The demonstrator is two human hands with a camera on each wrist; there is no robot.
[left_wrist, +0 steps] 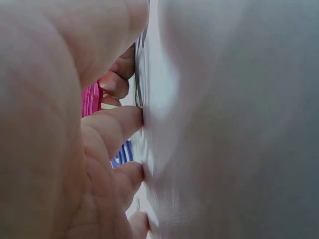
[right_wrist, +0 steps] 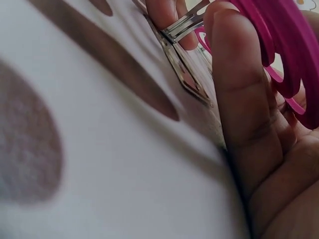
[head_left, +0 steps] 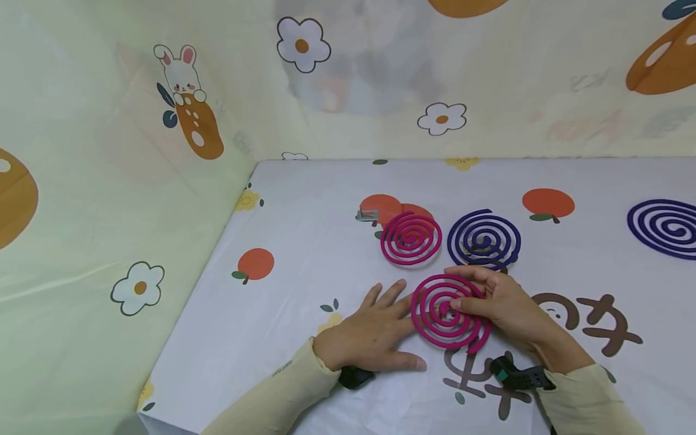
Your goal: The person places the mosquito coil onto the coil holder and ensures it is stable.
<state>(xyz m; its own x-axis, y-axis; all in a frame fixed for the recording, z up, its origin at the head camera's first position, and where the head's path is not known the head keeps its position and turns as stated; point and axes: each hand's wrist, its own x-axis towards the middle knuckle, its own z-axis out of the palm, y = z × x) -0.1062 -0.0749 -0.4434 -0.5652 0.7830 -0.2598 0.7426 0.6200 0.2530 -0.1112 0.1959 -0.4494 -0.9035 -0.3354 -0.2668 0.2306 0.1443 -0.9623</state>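
Note:
A pink mosquito coil [head_left: 444,309] is held by my right hand [head_left: 505,311], its thumb lying near the coil's centre. Beneath the coil in the right wrist view, a thin metal strip [right_wrist: 188,24] rises from a flat metal stand [right_wrist: 185,72] on the table, close to fingertips. My left hand [head_left: 370,338] rests on the tabletop with its fingers spread, some of them hidden under the coil. Fingertips touch the surface in the left wrist view, with pink coil [left_wrist: 90,102] and blue coil [left_wrist: 122,155] beyond them. Whether the left fingers press the stand is hidden.
Behind the hands lie another pink coil [head_left: 411,263] and a dark blue coil [head_left: 484,240]. A small metal stand [head_left: 367,215] sits beside that pink one. Another blue coil [head_left: 674,229] lies far right. Printed cloth walls [head_left: 359,136] border the table's back and left.

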